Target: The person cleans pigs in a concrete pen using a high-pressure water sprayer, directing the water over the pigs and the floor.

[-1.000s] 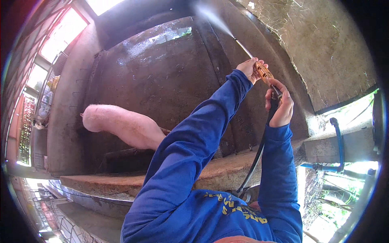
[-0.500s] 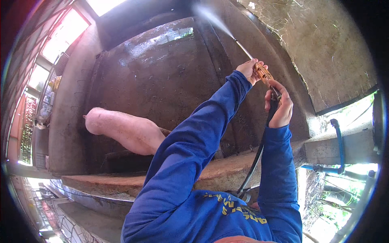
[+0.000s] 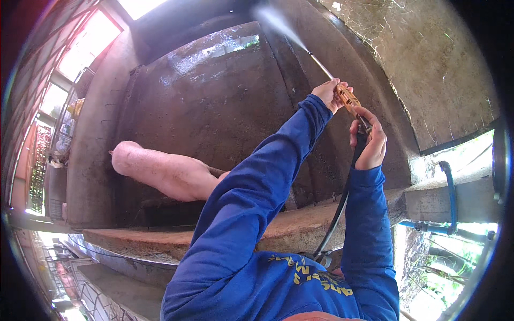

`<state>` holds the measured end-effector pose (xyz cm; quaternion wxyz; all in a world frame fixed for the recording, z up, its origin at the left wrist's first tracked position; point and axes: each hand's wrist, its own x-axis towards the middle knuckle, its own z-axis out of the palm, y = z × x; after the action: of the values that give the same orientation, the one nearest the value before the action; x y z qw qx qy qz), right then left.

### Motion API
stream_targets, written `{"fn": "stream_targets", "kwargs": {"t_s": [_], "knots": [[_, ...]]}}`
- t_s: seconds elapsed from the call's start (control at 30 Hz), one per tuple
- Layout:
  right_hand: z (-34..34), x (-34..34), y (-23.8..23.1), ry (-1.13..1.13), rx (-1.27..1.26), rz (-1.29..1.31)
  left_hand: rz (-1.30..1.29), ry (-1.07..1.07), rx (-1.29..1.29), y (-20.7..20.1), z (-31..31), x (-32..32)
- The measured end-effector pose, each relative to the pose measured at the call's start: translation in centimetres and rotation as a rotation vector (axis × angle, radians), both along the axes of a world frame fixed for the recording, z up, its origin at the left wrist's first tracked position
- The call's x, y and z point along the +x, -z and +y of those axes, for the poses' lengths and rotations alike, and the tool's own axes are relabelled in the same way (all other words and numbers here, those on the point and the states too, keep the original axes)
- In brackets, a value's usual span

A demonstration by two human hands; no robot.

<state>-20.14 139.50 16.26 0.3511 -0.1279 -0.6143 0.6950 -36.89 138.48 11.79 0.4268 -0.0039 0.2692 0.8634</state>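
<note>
A pressure washer gun [image 3: 348, 98] with an orange body and a thin metal lance is held out over the pen, pointing up and to the left. My left hand [image 3: 326, 95] is closed around the front of the body, where the lance begins. At the rear, my right hand [image 3: 370, 142] grips the handle, and a black hose [image 3: 340, 211] runs down from there. White water spray [image 3: 279, 25] fans from the nozzle toward the far wall. Left of my left arm stands a pink pig [image 3: 163, 170]; its front end is partly behind my sleeve.
The wet concrete floor [image 3: 214, 107] of the pen spreads ahead. A low concrete wall [image 3: 144, 241] lies between me and the pen. A rough wall [image 3: 428, 69] rises on the right, with blue pipe [image 3: 448, 195] near it. Wire fencing [image 3: 96, 302] is at lower left.
The view has shifted very slightly. The pig's front end has moved a little to the right. Both hands keep their grip, and water still sprays.
</note>
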Motion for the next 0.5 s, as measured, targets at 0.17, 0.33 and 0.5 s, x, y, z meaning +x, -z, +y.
{"fn": "stream_targets", "kwargs": {"t_s": [0.17, 0.33, 0.5], "knots": [[0.19, -0.07, 0.29, -0.025, -0.015, 0.022, 0.007, -0.001, -0.002, 0.39, -0.10, -0.32], [0.17, 0.03, 0.11, -0.017, -0.010, 0.006, 0.017, -0.026, -0.024, 0.61, -0.05, -0.30], [-0.01, -0.29, 0.06, -0.060, -0.019, 0.000, -0.004, -0.055, -0.054, 0.62, -0.67, -0.88]]}}
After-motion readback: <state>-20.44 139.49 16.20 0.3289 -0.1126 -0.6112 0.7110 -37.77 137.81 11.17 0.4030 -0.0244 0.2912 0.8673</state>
